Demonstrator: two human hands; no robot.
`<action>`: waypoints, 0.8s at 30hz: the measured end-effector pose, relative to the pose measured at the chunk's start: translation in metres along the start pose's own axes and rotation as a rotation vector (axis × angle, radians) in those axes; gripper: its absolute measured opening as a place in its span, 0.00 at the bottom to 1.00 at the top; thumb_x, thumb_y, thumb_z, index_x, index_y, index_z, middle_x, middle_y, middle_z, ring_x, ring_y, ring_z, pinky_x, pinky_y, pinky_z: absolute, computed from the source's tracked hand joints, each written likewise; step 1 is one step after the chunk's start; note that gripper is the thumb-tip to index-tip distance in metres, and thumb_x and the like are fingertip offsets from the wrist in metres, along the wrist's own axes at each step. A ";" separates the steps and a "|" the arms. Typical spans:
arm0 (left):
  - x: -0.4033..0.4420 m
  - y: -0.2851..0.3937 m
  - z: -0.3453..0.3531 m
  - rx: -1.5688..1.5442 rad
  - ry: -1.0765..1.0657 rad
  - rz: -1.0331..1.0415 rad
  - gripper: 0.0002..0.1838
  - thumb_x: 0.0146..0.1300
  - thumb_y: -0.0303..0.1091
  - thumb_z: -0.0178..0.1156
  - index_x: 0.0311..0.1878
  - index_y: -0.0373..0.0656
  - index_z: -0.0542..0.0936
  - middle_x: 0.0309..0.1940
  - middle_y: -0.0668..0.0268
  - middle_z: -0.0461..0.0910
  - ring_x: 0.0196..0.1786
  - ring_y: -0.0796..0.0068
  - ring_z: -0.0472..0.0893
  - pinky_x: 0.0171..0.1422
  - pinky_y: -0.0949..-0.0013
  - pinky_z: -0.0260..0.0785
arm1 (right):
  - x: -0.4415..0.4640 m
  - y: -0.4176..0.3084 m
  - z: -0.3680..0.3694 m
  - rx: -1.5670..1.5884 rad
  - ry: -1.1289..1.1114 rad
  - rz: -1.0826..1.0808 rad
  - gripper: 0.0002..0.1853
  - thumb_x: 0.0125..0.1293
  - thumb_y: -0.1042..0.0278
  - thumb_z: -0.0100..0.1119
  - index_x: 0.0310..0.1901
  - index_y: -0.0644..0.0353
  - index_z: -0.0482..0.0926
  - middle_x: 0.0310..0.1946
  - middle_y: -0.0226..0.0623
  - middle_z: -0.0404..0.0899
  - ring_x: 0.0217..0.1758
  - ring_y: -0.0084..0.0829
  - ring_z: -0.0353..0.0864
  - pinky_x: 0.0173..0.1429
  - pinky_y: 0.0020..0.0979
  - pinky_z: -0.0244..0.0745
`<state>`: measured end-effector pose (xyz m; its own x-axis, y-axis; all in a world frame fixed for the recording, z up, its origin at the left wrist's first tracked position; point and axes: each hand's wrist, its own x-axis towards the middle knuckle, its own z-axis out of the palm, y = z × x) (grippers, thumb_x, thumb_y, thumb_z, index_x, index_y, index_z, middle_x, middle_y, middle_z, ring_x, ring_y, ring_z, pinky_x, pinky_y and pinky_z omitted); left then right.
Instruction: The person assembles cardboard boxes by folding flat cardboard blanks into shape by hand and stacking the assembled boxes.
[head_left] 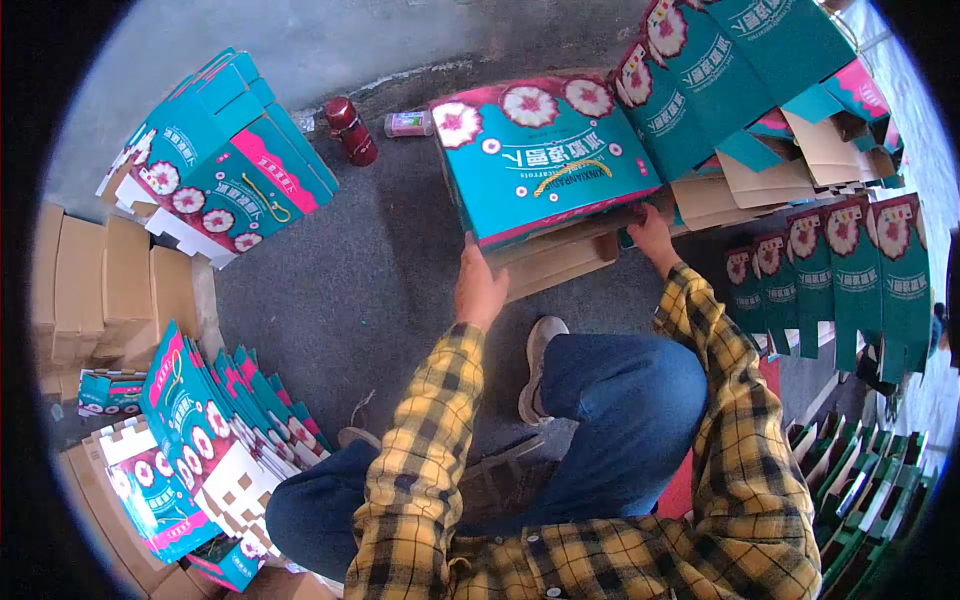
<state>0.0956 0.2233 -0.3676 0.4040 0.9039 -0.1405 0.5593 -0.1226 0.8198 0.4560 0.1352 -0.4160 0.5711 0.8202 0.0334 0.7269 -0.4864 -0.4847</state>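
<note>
A teal and pink printed carton (545, 150) with round radish pictures and a yellow rope handle (572, 176) lies in front of me, its printed face up. My left hand (480, 285) grips its near left corner, with the fingers partly hidden along the side. At the near right corner, my right hand (655, 238) holds the carton's edge, its fingers curled partly under it. Brown cardboard (565, 262) shows below the near edge, between my hands.
Flat printed cartons (215, 165) lie at the far left, with more (190, 420) stacked nearer. Brown boxes (105, 280) line the left edge. A red thermos (350, 130) and a small jar (408, 124) stand ahead. Overlapping cartons (730, 80) and panels (840, 260) fill the right.
</note>
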 end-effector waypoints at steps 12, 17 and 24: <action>-0.039 0.043 -0.090 0.270 -0.532 0.037 0.38 0.61 0.44 0.63 0.69 0.34 0.61 0.58 0.42 0.73 0.60 0.51 0.76 0.63 0.58 0.68 | -0.027 0.025 -0.021 -0.212 -0.062 -0.077 0.20 0.59 0.59 0.60 0.50 0.63 0.78 0.39 0.53 0.81 0.46 0.52 0.81 0.50 0.42 0.75; -0.096 0.050 -0.207 0.207 -0.898 0.129 0.32 0.64 0.46 0.62 0.66 0.37 0.67 0.56 0.47 0.76 0.53 0.62 0.80 0.58 0.63 0.72 | -0.064 -0.060 -0.096 0.354 -0.595 0.157 0.23 0.67 0.57 0.57 0.58 0.64 0.74 0.49 0.37 0.79 0.47 0.29 0.78 0.48 0.26 0.73; -0.213 -0.078 -0.386 0.095 0.352 -0.058 0.23 0.65 0.37 0.61 0.61 0.37 0.72 0.48 0.58 0.80 0.47 0.74 0.80 0.47 0.71 0.74 | -0.125 -0.200 -0.172 0.359 -0.521 -0.416 0.21 0.68 0.68 0.57 0.60 0.65 0.71 0.47 0.38 0.79 0.47 0.28 0.78 0.47 0.29 0.73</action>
<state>-0.3139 0.1983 -0.1874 0.1056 0.9940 0.0278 0.6454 -0.0898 0.7586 0.3042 0.0781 -0.1728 -0.0423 0.9943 -0.0983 0.6235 -0.0506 -0.7801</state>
